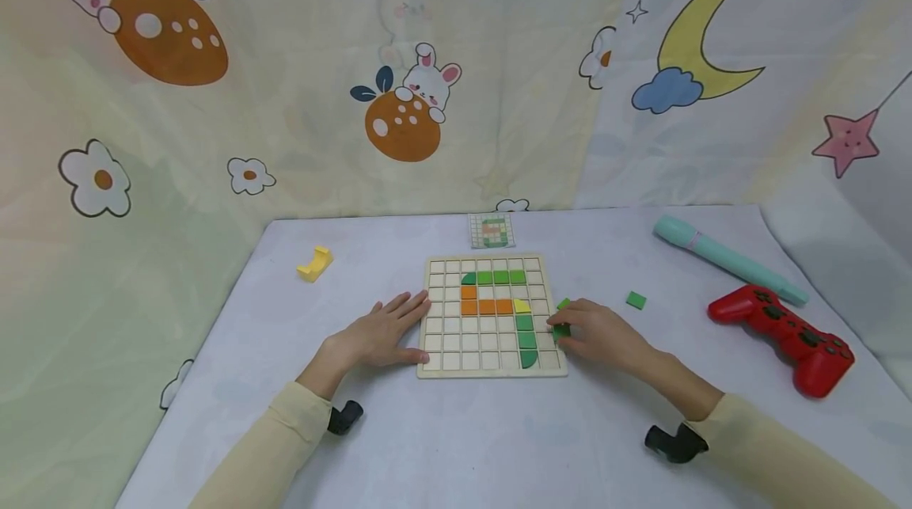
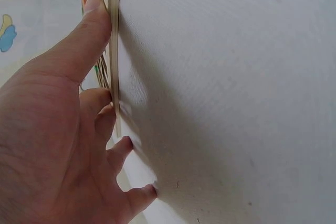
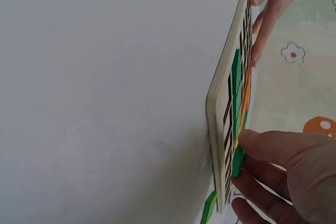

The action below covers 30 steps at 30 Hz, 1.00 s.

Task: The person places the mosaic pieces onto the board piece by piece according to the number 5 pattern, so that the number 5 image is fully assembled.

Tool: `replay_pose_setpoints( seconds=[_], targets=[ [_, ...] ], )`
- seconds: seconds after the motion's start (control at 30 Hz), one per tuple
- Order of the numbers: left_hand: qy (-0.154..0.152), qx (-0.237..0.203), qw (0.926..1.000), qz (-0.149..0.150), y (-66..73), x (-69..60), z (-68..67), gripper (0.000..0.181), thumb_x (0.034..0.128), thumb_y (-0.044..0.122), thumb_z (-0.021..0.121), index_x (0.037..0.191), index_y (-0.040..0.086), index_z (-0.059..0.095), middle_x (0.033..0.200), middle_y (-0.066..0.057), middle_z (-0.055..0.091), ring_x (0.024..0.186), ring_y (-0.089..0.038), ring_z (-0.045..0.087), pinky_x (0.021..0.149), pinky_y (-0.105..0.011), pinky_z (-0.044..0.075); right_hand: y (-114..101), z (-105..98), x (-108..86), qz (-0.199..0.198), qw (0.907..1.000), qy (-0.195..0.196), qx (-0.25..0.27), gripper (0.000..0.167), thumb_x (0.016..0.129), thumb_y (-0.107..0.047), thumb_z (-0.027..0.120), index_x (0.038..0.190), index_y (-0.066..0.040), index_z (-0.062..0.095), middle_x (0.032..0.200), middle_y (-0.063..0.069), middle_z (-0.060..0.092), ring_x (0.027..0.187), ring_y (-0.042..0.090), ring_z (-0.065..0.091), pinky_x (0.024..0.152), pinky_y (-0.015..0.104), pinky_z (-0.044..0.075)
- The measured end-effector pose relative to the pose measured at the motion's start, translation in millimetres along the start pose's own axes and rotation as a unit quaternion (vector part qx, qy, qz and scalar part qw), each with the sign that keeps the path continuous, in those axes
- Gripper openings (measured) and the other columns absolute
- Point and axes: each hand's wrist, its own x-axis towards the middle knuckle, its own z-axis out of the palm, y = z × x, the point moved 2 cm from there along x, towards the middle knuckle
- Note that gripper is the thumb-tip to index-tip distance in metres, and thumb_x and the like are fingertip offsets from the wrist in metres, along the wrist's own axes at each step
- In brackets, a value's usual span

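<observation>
A wooden grid board (image 1: pixel 443 343) lies on the white-covered table, with green, orange and yellow tiles in a winding row of its squares. My left hand (image 1: pixel 381 335) lies with straight, spread fingers at the board's left edge; the left wrist view shows the thumb (image 2: pixel 97 30) touching that edge. Over the right edge, my right hand (image 1: pixel 606 335) pinches a green tile (image 3: pixel 238 162) between thumb and fingers. Another green tile (image 3: pixel 209 207) sits just beside the board, partly hidden by that hand in the head view. Farther right lies a loose green square tile (image 1: pixel 636 300).
Behind the board stands a small pattern card (image 1: pixel 492 231) showing a coloured grid. A yellow curved block (image 1: pixel 315 263) is at the back left. On the right are a teal tube-shaped item (image 1: pixel 727 257) and a red game controller (image 1: pixel 784 339). Printed cloth hangs behind the table.
</observation>
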Motion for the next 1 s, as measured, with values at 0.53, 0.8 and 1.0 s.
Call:
replay_pose_setpoints(
  seconds=[0.53, 0.8, 1.0],
  targets=[
    [-0.002, 0.0, 1.0, -0.006, 0.6, 1.3, -0.2, 0.095, 0.0847, 0.069, 0.055, 0.157, 0.023, 0.013, 0.165, 0.007, 0.006, 0.153, -0.024, 0.008, 0.12, -0.056, 0.018, -62, 21, 19.5, -0.115, 0.9929, -0.03, -0.012, 0.027, 0.081, -0.018, 0.078, 0.107, -0.013, 0.073, 0.105, -0.002, 0.072, 0.1, 0.016, 0.064, 0.086, 0.031, 0.055],
    [0.0, -0.003, 1.0, 0.002, -0.2, 2.3, 0.1, 0.094, 0.0855, 0.068, 0.054, 0.157, 0.022, 0.014, 0.165, 0.006, 0.005, 0.152, -0.026, 0.007, 0.119, -0.057, 0.017, -64, 31, 18.9, -0.134, 0.9901, -0.003, -0.043, 0.025, 0.078, -0.017, 0.081, 0.102, -0.016, 0.075, 0.101, -0.003, 0.071, 0.093, 0.014, 0.064, 0.08, 0.027, 0.055],
    [0.0, -0.005, 1.0, 0.002, -0.6, 1.1, 0.8, 0.094, 0.0855, 0.069, 0.053, 0.157, 0.022, 0.014, 0.165, 0.006, 0.006, 0.152, -0.026, 0.008, 0.119, -0.057, 0.017, -63, 33, 16.4, -0.141, 0.9891, 0.002, -0.043, 0.026, 0.078, -0.019, 0.081, 0.102, -0.015, 0.075, 0.103, -0.002, 0.071, 0.095, 0.015, 0.065, 0.081, 0.028, 0.055]
  ],
)
